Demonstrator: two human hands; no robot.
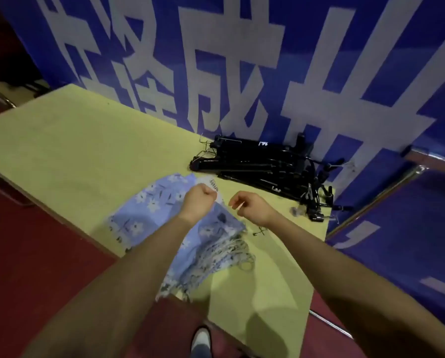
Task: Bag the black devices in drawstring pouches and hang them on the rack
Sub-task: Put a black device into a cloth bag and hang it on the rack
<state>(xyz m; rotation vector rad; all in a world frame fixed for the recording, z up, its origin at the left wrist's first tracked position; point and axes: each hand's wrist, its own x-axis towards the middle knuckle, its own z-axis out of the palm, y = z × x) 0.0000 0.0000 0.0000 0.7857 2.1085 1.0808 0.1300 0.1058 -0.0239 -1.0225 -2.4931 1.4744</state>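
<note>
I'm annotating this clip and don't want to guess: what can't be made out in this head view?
- What the left hand grips: its curled fingers cover it; only a pale scrap shows.
- The thin pale strip at the right hand: too small to identify.
- The black devices: a dark tangled heap, so their count is unclear.
- The pouches: overlapped, partly under the left forearm.
- The rack: not seen in this view.

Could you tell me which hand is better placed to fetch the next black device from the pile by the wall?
Probably the right hand: it is nearer the pile of black devices and pinches only a thin cord. The left hand grips a floral pouch over the stack, farther away.
</note>
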